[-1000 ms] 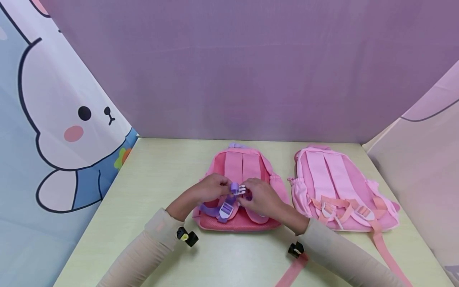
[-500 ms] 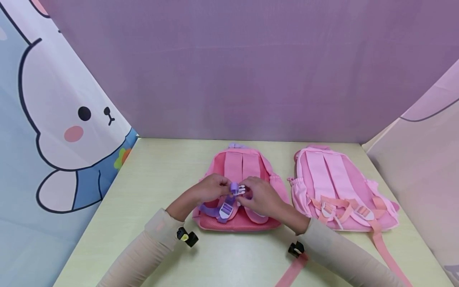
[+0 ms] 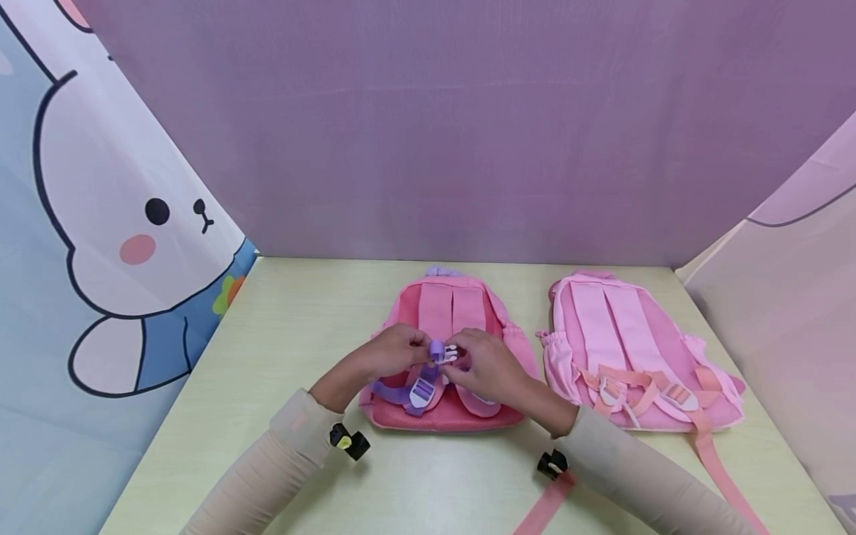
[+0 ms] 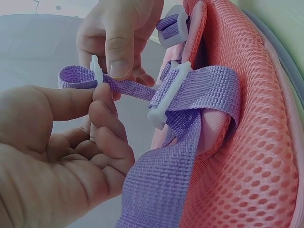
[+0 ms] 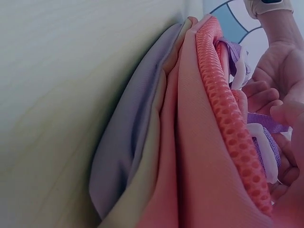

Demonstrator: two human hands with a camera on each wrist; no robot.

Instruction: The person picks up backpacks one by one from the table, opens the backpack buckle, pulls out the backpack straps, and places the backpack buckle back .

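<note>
A pink backpack (image 3: pixel 503 316) lies on the table with its shoulder straps upward. Over it, my left hand (image 3: pixel 394 351) pinches a purple webbing strap (image 4: pixel 78 77) between thumb and fingers, where the strap loops through a white side-release buckle (image 3: pixel 449 354). From the other side, my right hand (image 3: pixel 490 365) holds the buckle near its prongs; the exact grip is partly hidden. In the left wrist view, the buckle shows edge-on between both hands. A white strap adjuster (image 3: pixel 422 392), threaded with purple webbing, hangs just below.
A second, lighter pink backpack (image 3: pixel 625 342) with orange-pink straps lies to the right. One of its straps (image 3: pixel 718 468) trails toward the front. Another orange-pink strap (image 3: pixel 545 507) lies by my right forearm. A purple wall (image 3: pixel 468 134) stands behind the table (image 3: pixel 307 312).
</note>
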